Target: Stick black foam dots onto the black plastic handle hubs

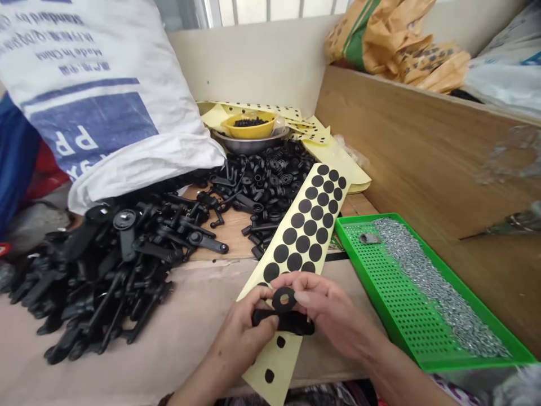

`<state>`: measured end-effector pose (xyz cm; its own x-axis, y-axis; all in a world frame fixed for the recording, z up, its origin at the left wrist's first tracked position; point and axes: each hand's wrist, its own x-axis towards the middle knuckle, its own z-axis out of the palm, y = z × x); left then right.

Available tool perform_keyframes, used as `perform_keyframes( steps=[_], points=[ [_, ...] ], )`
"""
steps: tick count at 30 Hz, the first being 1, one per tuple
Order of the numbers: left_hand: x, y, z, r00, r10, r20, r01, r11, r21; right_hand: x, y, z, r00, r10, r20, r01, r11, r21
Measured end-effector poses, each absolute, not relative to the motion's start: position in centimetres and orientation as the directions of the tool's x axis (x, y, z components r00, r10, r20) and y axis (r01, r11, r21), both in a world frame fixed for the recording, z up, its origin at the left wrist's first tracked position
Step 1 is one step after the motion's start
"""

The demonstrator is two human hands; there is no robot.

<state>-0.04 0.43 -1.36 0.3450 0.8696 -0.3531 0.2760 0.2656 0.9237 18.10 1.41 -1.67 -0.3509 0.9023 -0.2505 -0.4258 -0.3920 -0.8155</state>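
At six o'clock, the left hand [240, 334] is grasping a black part [295, 323] while the right hand [333, 309] is pinching a black ring [278, 303] by the part's twelve-o'clock edge, rim-only contact probably serving best.

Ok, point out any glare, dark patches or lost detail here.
Head view, top: the bright barred window looks washed out; head view, bottom: the held black elongated part shows little surface detail; head view, right: tiny silvery metal pieces in the green perforated plastic tray run together.
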Motion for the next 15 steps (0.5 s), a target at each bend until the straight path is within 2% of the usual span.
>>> perform_keyframes(
  steps=[4, 6, 9, 12, 15],
  points=[
    [-0.5, 0.3, -1.4, 0.343, 0.890, -0.301, 0.503, 0.097, 0.859, 18.2, 1.1, -1.9, -0.240, 0.925, -0.294, -0.517, -0.378, -0.768],
    [-0.5, -0.1, -1.2, 0.406, 0.877, -0.257, 0.633, -0.067, 0.771, 17.9, 0.8, -2.2, -0.213, 0.934, -0.287, -0.562, -0.358, -0.746],
    [0.1, -0.4, -1.1, 0.513, 0.817, -0.263, 0.698, -0.218, 0.682, 17.1, 0.3, -2.6, -0.217, 0.946, -0.241, -0.587, -0.324, -0.742],
    [0.7, -0.1, -1.2, 0.537, 0.807, -0.245, 0.683, -0.245, 0.688, 17.0, 0.0, -2.8, -0.221, 0.963, -0.157, -0.570, -0.258, -0.780],
    [0.8, 0.6, -1.5, 0.529, 0.799, -0.286, 0.611, -0.124, 0.782, 18.1, 0.4, -2.8, -0.211, 0.970, -0.119, -0.502, -0.212, -0.839]
  ],
)
